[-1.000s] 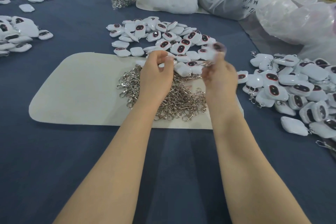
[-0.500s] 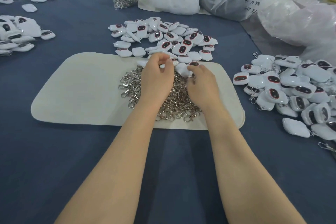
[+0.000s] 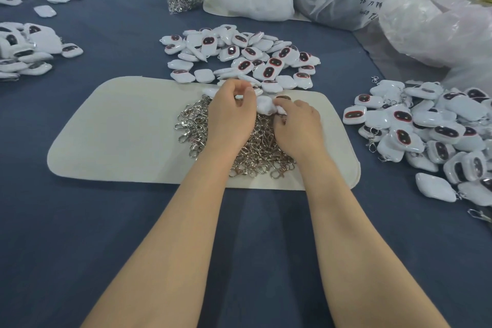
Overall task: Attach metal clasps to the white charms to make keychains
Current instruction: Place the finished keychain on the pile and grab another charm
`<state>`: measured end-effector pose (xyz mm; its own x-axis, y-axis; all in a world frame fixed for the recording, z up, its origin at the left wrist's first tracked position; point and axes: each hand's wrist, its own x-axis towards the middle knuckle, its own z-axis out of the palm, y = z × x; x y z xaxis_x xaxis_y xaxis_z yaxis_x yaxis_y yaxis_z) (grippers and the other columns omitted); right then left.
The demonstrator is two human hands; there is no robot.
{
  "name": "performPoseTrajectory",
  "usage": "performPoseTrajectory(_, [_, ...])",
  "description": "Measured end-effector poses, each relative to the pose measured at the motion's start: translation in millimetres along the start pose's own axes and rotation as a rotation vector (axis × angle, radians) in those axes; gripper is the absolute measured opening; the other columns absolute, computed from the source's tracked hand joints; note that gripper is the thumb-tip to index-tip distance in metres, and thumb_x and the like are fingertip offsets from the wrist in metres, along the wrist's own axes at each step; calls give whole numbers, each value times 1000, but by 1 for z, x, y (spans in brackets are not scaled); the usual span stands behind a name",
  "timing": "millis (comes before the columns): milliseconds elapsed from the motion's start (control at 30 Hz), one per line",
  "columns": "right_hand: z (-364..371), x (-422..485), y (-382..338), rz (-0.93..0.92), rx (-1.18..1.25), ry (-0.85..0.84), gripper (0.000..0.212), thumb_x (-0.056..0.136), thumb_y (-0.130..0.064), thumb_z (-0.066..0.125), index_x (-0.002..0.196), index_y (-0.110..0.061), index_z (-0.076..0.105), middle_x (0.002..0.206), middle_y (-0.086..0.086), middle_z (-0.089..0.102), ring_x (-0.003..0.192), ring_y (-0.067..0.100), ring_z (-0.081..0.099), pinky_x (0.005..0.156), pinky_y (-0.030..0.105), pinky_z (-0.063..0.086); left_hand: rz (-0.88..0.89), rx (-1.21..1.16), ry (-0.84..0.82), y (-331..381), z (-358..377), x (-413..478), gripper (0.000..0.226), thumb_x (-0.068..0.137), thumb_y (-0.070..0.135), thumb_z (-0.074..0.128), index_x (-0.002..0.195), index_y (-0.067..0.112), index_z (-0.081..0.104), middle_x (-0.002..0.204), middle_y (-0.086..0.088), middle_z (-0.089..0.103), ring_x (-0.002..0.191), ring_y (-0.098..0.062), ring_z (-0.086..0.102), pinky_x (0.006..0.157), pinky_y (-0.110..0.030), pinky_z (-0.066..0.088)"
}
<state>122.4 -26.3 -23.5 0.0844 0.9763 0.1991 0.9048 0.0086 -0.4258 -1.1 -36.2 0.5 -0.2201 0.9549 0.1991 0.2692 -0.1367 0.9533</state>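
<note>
Both hands over heap of silver metal clasps (image 3: 247, 153) on cream felt mat (image 3: 119, 136). Right hand (image 3: 299, 128): fingers curled, clamped on white rounded plastic charm (image 3: 266, 108) at heap's far edge. Left hand (image 3: 230, 120): thumb and fingertips pinched together on small white piece (image 3: 239, 96), mostly hidden; loose pile of white charms with dark oval faces (image 3: 247, 58) just beyond mat.

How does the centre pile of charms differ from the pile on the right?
The right pile has clasps hanging from several charms; the centre pile shows none that I can see. The centre pile lies spread fairly flat; the right pile is heaped deeper. Both hold white charms with dark oval faces, some face down, on the blue cloth.
</note>
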Motion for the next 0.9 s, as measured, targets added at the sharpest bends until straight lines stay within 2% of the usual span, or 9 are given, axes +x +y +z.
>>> performPoseTrajectory(233, [-2,0,-4,125,215,114,25,91,-13,53,113,-21,63,121,7,45,101,28,53,93,36,43,-19,-9,-15,0,0,0,9,94,23,49,98,25,57,95,14,59,89,-12,63,75,-25,45])
performPoseTrajectory(367, [-6,0,-7,136,358,178,21,89,-1,50,98,-15,62,113,7,46,82,17,51,75,18,38,-20,0,-35,0,0,-1,8,94,25,50,99,28,56,95,14,60,85,-6,60,70,-23,42])
performPoseTrajectory(467, [-11,-3,-12,143,511,243,23,86,1,47,93,-15,62,110,5,49,83,15,55,74,21,46,-28,0,-55,0,-2,-2,16,94,26,51,109,28,54,97,18,57,89,-7,61,73,-24,43])
performPoseTrajectory(567, [-21,-6,-18,101,788,242,26,83,3,48,84,-21,58,102,1,56,77,11,56,54,14,48,-39,-32,-78,2,-2,-1,38,94,37,53,130,25,49,106,14,60,91,-4,63,71,-16,45])
performPoseTrajectory(667, [-24,-8,-29,43,944,106,27,84,4,51,87,-22,57,91,-4,62,79,14,60,65,32,54,-15,-41,-86,4,-1,-2,47,90,43,58,132,24,49,110,11,58,88,3,59,71,-4,44])
performPoseTrajectory(733, [-22,-9,-35,33,1011,67,24,87,3,53,94,-20,56,92,-3,63,80,16,63,75,34,54,-10,-51,-54,4,-2,-1,35,89,34,62,122,23,53,109,6,59,86,-1,59,82,-20,50])
performPoseTrajectory(800, [-19,-11,-37,48,1000,68,22,90,-3,54,101,-21,53,93,-5,64,82,17,65,77,28,54,-76,-134,-2,5,-5,0,22,88,23,64,108,21,54,106,-1,62,82,-8,64,79,-31,55])
performPoseTrajectory(867, [-18,-12,-35,3,761,65,19,90,-12,57,105,-23,52,95,-6,63,82,10,62,72,15,49,-173,-333,56,7,-8,1,17,89,17,64,97,20,50,100,-6,62,70,-5,68,64,-23,56])
performPoseTrajectory(900, [-16,-13,-33,-46,587,25,19,90,-18,60,107,-22,54,98,-4,63,82,9,60,72,16,49,-209,-420,92,9,-9,2,18,89,15,64,94,20,48,98,-5,61,64,-3,67,59,-18,53])
